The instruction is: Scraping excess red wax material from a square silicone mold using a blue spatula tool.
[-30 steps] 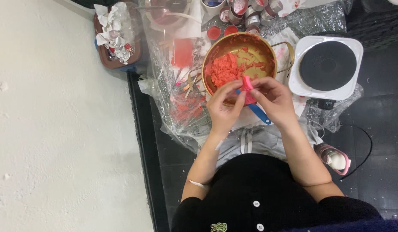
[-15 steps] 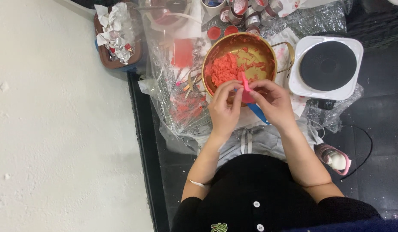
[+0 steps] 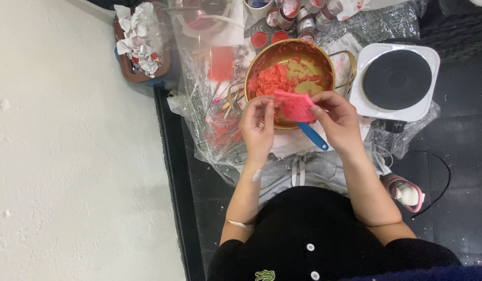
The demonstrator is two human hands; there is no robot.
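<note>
Both hands on pink spatula; over pot rim

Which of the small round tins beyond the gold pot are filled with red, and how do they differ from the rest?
The two small tins just past the gold pot rim are filled level with red; the others behind them look silver.

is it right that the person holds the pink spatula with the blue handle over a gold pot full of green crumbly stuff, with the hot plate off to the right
Not quite: the crumbly stuff in the gold pot is red-orange, not green, as the head view shows. The rest holds: the right hand holds the pink spatula with its blue handle over the pot, the left hand at its edge, and the hot plate sits to the right.
</note>
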